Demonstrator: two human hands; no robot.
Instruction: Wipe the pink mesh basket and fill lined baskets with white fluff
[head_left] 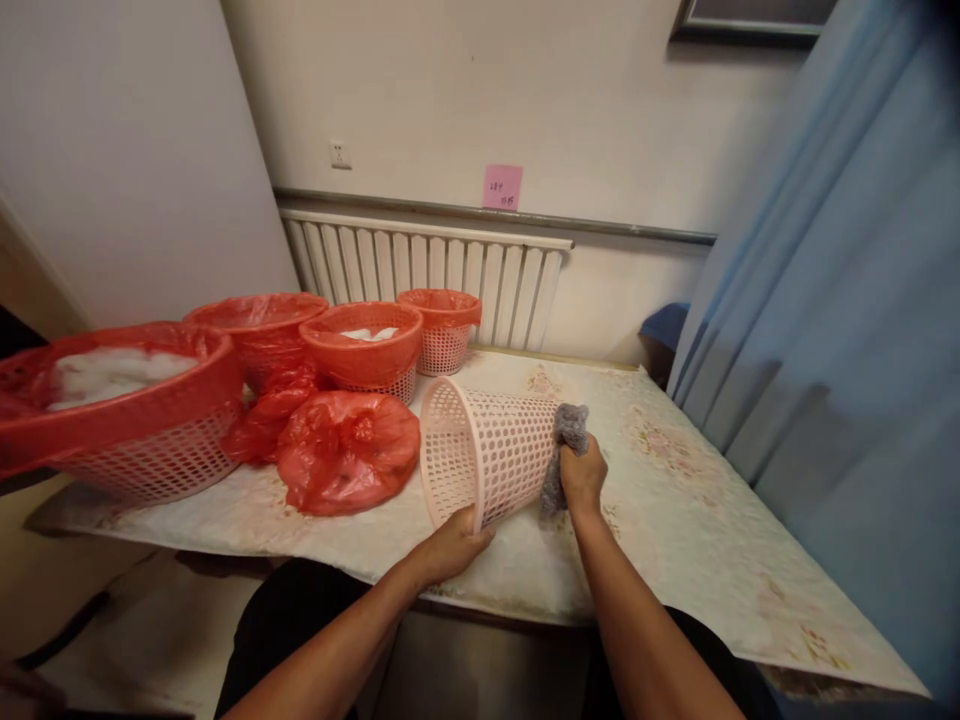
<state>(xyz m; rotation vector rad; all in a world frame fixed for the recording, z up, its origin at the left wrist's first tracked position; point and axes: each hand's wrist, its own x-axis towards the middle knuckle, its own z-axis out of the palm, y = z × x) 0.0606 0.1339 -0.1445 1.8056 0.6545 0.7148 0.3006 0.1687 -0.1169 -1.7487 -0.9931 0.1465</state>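
A pale pink perforated wastebasket (517, 440) lies tilted on its side above the table, its mouth turned to the left. My left hand (456, 545) grips the lower part of its rim, thumb on the outside. Around a grey cloth (571, 428) my right hand (585, 475) is closed, pressing it against the basket's base at the right. Just left of the basket's mouth rests a bunched red plastic bag (349, 450), with what looks like a round, flat shape inside.
Several baskets lined with red bags stand at left, including a large one (161, 450) and a smaller one (364, 345), both with white contents. A flowered cloth (675, 530) covers the table. Behind are a radiator (435, 260) and, at right, a blue curtain (817, 330).
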